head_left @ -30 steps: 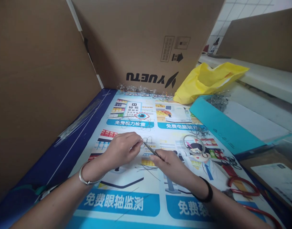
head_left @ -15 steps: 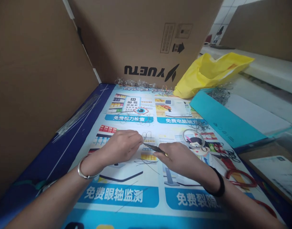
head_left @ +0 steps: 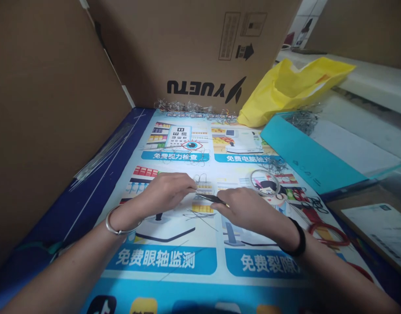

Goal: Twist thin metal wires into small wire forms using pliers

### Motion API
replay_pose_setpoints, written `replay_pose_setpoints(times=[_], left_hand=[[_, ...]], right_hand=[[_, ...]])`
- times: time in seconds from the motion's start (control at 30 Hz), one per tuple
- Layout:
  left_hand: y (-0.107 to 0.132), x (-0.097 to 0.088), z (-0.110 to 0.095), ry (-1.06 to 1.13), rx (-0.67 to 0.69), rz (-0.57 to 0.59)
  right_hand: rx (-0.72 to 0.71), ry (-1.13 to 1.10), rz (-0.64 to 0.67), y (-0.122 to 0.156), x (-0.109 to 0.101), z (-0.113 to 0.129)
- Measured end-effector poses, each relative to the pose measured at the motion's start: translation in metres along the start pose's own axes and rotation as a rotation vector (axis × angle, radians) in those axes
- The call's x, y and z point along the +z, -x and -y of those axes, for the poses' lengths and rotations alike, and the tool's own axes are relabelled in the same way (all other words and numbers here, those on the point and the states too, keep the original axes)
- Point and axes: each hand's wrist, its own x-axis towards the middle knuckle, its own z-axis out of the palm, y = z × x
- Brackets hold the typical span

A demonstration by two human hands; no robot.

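My left hand point(head_left: 169, 189) is closed in a pinch, its fingertips on what looks like a thin wire, mostly hidden by the fingers. Wrapped in my right hand point(head_left: 244, 207) are dark, narrow-tipped pliers point(head_left: 208, 197), their tip pointing left and meeting the left fingertips. Just beyond the fingers, looped wire point(head_left: 200, 178) shows against the printed sheet. Cut straight wires point(head_left: 200, 214) lie on the sheet below the hands.
A clear ring-shaped roll point(head_left: 265, 182) and red wire coils point(head_left: 329, 234) lie to the right. Tangled wire pieces point(head_left: 187, 107) line the back by the cardboard box point(head_left: 138, 43). A yellow bag point(head_left: 285, 93), a teal folder point(head_left: 311, 161) and a bundle of straight wires point(head_left: 102, 155) flank the sheet.
The whole view has shifted slightly, so things appear a little higher. My left hand has turned slightly, and the pliers stay at its fingertips.
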Motion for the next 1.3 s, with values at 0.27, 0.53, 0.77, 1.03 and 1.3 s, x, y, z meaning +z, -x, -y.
replay_pose_setpoints(times=[0.27,0.53,0.77,1.03,1.3], left_hand=[[-0.008,-0.007,0.004,0.251,-0.399,-0.035],[0.008,-0.032,0.046,0.158,-0.685,0.158],[0.011,-0.008,0.056,0.0,-0.654,0.178],[0.008,-0.017,0.03,-0.223,-0.583,0.29],[0.006,-0.016,0.008,-0.246,-0.489,0.589]], right_hand=[[0.03,-0.11,0.006,-0.011,0.02,0.008],[0.18,-0.504,-0.22,-0.02,0.03,-0.006],[0.192,-0.582,-0.235,-0.022,0.033,-0.01],[0.186,-0.546,-0.214,-0.022,0.03,-0.008],[0.171,-0.488,-0.186,-0.022,0.033,-0.008]])
